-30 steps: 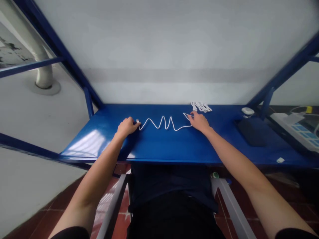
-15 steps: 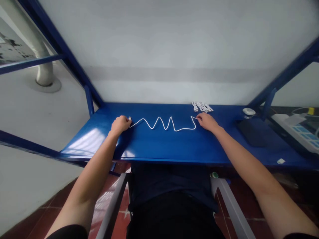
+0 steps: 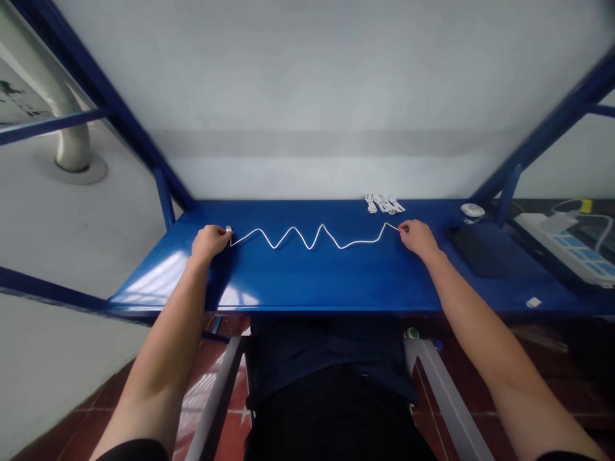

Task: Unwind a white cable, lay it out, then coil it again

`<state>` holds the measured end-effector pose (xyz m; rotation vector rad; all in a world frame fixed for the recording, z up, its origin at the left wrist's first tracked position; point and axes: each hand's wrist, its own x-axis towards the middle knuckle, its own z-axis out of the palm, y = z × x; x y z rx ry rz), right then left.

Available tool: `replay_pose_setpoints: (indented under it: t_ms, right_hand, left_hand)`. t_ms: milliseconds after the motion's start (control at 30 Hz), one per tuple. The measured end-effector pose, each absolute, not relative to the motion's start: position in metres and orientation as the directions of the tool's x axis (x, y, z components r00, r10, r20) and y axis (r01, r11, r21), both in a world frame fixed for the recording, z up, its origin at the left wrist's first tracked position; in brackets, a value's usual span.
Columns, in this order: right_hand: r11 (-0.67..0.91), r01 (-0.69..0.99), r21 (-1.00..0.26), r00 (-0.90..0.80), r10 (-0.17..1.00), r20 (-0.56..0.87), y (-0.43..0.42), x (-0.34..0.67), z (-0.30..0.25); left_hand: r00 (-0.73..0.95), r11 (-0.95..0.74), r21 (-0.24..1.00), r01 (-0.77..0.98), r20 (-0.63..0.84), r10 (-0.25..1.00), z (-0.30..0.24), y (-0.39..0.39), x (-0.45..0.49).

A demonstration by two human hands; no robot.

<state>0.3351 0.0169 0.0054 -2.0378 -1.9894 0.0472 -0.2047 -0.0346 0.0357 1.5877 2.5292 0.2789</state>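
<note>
Cable: a thin white cable (image 3: 314,238) lies in loose zigzags across the middle of the blue bench (image 3: 307,288), running from 9 o'clock to 3 o'clock, with one end in each hand.
Left hand (image 3: 209,242): at 9 o'clock, the grip closed round the cable's end; a small pale plug shows just past the fingertips.
Right hand (image 3: 419,237): at 3 o'clock, the grip pinched narrow on the other end – the plug itself is too small to make out.
Handling: it looks light and limp, with enough spring to keep its bends. The smooth jacket would likely slide through a slack pinch, so the stiffer plug ends are the surest places to hold, and neither end wants a hard tug.
Surface: glossy painted metal, hard and flat, with window glare at 8 o'clock – a cable would probably skid on it rather than catch.
Nearby: a cluster of bundled white cables (image 3: 384,203) at 1 o'clock against the wall; a flat black pad (image 3: 475,251) and a small round white object (image 3: 472,209) at 2 o'clock; a white power strip (image 3: 562,246) farther right; a white scrap (image 3: 533,302) at 4 o'clock.
Room: plain pale wall behind, blue frame struts (image 3: 120,115) on both sides, a pale pipe (image 3: 72,141) at 10 o'clock, red floor tiles below.
</note>
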Motion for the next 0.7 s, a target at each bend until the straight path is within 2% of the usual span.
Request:
replay_pose_setpoints:
  t_ms: [67, 133, 200, 267, 333, 433, 567, 700]
  right_hand:
    - [0.055, 0.971, -0.234, -0.009, 0.981, 0.192, 0.016, 0.330, 0.004]
    - [0.115, 0.964, -0.241, -0.066, 0.978, 0.200, 0.015, 0.323, 0.004]
    - [0.157, 0.956, -0.247, -0.107, 0.973, 0.204, 0.014, 0.318, 0.003]
    - [0.181, 0.950, -0.253, -0.129, 0.970, 0.208, 0.013, 0.315, 0.003]
    - [0.209, 0.940, -0.270, -0.153, 0.964, 0.217, 0.013, 0.316, 0.001]
    - [0.281, 0.907, -0.315, -0.203, 0.944, 0.259, 0.013, 0.321, -0.001]
    - [0.424, 0.828, -0.366, -0.309, 0.891, 0.331, 0.006, 0.320, 0.002]
    - [0.597, 0.722, -0.349, -0.515, 0.801, 0.305, -0.006, 0.306, 0.013]
  left_hand:
    - [-0.400, 0.383, 0.226, 0.896, 0.032, 0.916, 0.039, -0.037, -0.188]
    - [-0.304, 0.249, 0.229, 0.941, 0.247, 0.920, 0.042, -0.041, -0.159]
    - [-0.159, 0.073, 0.222, 0.972, 0.400, 0.903, 0.046, -0.046, -0.119]
    - [0.044, -0.153, 0.243, 0.958, 0.402, 0.915, 0.049, -0.049, -0.077]
    - [0.292, -0.390, 0.271, 0.880, 0.338, 0.895, 0.050, -0.049, -0.040]
    - [0.527, -0.574, 0.311, 0.758, 0.227, 0.819, 0.045, -0.045, -0.005]
    - [0.568, -0.597, 0.298, 0.745, 0.186, 0.802, 0.034, -0.044, 0.012]
    - [0.559, -0.604, 0.222, 0.765, 0.238, 0.795, 0.024, -0.047, 0.018]
